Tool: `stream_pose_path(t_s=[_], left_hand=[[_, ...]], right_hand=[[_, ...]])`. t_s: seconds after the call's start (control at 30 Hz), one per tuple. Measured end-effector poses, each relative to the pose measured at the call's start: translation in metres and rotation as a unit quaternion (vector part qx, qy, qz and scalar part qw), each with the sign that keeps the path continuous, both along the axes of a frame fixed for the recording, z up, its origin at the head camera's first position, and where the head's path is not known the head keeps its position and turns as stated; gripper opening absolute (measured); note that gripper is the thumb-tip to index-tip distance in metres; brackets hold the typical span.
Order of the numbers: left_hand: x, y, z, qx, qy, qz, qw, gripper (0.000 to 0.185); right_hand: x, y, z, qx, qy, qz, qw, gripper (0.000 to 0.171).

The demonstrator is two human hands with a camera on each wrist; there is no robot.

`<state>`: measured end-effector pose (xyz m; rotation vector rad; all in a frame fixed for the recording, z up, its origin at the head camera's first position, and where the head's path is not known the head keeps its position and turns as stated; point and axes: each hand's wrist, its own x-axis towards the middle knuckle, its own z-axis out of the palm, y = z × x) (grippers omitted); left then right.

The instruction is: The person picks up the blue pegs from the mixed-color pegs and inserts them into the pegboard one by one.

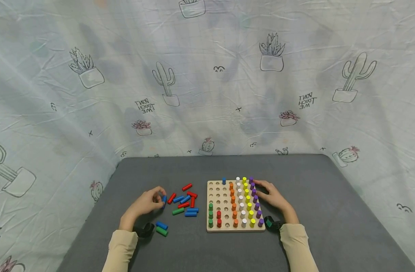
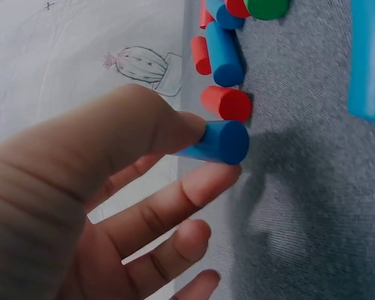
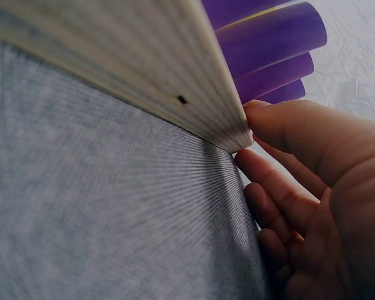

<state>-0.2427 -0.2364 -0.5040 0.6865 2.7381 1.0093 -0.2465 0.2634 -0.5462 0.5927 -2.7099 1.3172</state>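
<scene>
Blue peg (image 2: 230, 144): smooth, cylindrical, flat-ended, pinched between left hand (image 1: 149, 200) thumb and fingers, left of the pegboard (image 1: 211, 228). In the left wrist view, its long axis runs sideways, round end facing right. Right hand (image 1: 273, 195), fingers loosely bent, touches the pegboard's right edge.

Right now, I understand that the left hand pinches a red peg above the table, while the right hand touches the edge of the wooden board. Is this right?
Not quite: the peg is blue. The left wrist view shows the left hand pinching a blue peg. The rest stands.
</scene>
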Motion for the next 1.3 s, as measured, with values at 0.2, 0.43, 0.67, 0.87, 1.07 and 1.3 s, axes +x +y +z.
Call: stream_pose_path(t_s=[0.2, 0.43, 0.67, 0.87, 1.07, 1.3], left_hand=[[-0.001, 0.007, 0.006, 0.008, 0.018, -0.001, 0.9998, 0.027], [-0.005, 0.017, 0.011, 0.012, 0.017, 0.005, 0.9998, 0.030], [-0.008, 0.028, 0.012, 0.002, 0.024, -0.004, 0.9997, 0.033], [-0.010, 0.037, 0.012, -0.001, 0.016, 0.004, 0.9999, 0.033], [-0.013, 0.045, 0.015, 0.001, 0.010, 0.003, 0.9999, 0.032], [-0.016, 0.054, 0.017, 0.012, 0.015, -0.015, 0.9997, 0.031]], right_hand=[[-0.001, 0.001, -0.002, 0.000, -0.003, 0.001, 1.000, 0.044], [-0.001, 0.000, -0.002, -0.006, -0.010, -0.009, 1.000, 0.045], [0.001, -0.001, 0.000, -0.020, -0.013, -0.009, 1.000, 0.046], [0.000, 0.000, -0.002, 0.002, -0.011, -0.009, 1.000, 0.045], [0.016, -0.013, 0.025, -0.002, -0.013, -0.010, 1.000, 0.043], [0.018, -0.017, 0.027, 0.001, -0.011, -0.017, 1.000, 0.044]])
